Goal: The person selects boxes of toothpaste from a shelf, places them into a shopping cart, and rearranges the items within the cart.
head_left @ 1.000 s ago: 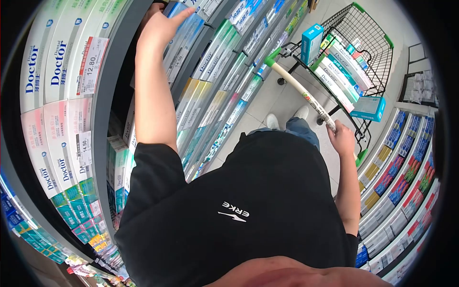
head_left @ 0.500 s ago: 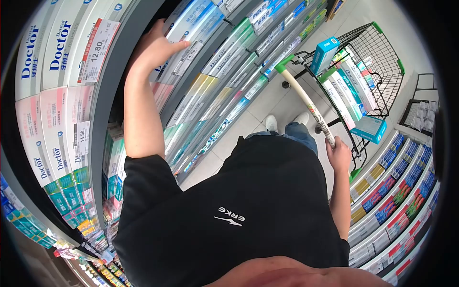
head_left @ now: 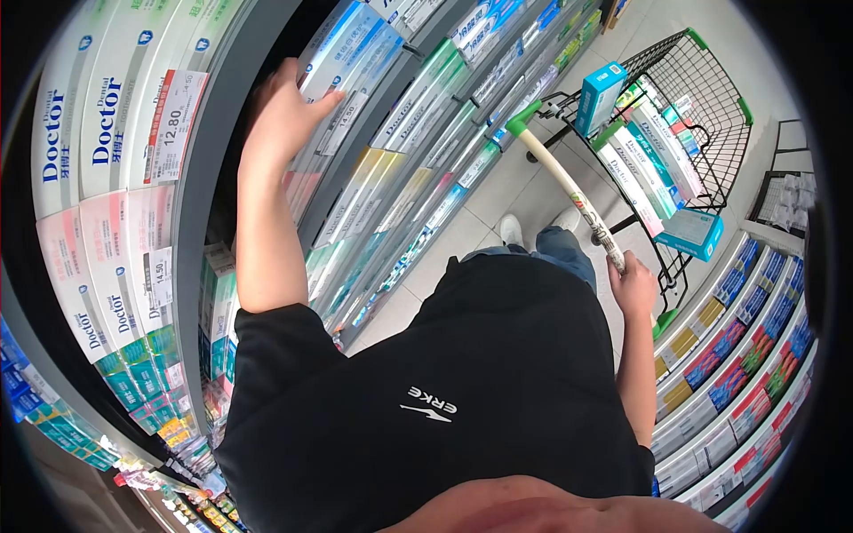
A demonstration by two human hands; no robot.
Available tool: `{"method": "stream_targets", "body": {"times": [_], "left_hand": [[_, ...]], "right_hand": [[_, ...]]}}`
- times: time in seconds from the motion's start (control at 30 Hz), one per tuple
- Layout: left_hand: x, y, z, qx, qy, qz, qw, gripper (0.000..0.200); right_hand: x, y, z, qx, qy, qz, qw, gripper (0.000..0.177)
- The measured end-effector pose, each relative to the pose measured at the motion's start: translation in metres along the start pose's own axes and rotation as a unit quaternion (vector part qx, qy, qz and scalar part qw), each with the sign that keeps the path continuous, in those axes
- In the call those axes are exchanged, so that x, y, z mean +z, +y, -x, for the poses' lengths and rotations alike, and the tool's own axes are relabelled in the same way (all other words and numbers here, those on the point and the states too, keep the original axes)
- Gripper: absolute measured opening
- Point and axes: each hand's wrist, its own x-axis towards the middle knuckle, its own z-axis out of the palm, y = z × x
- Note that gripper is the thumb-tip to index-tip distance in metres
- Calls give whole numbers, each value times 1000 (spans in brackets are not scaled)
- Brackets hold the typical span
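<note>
My left hand (head_left: pixel 289 115) reaches to the shelf at the left. Its fingers curl around the end of a white and blue toothpaste box (head_left: pixel 351 49), and its thumb lies across the front; the fingertips are partly hidden in the dark gap behind. A price tag marked 14.50 (head_left: pixel 352 118) sits just below the thumb. My right hand (head_left: pixel 633 282) is closed round the pale, printed handle (head_left: pixel 569 191) of a shopping cart. In the cart lie several toothpaste boxes (head_left: pixel 633 169), a teal box (head_left: pixel 601 96) standing at one corner, and another teal box (head_left: pixel 691 234) nearer me.
Shelves of white Doctor toothpaste boxes (head_left: pixel 102 151) rise close on my left, with dark shelf edges (head_left: pixel 200 178) between rows. Another shelf of packaged goods (head_left: pixel 737 355) stands at the right. My white shoes (head_left: pixel 510 229) are on the tiled floor beside the cart basket (head_left: pixel 711 98).
The view has shifted slightly, so the shelf rows sit a little lower. My left thumb is somewhat more bent over the box front. My right hand stays on the cart handle.
</note>
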Motion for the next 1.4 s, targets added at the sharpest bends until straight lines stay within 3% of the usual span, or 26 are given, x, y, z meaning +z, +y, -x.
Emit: {"method": "stream_targets", "body": {"times": [1.13,1.33,1.4], "left_hand": [[-1,16,-1,-4,-16,-58,998,61],[-8,31,1,-26,-34,-99,994,80],[-11,47,3,-8,120,-82,989,79]], "right_hand": [[6,3,4,-3,9,0,1000,31],[6,6,4,-6,13,-11,1000,30],[8,6,5,-14,21,-17,1000,30]]}}
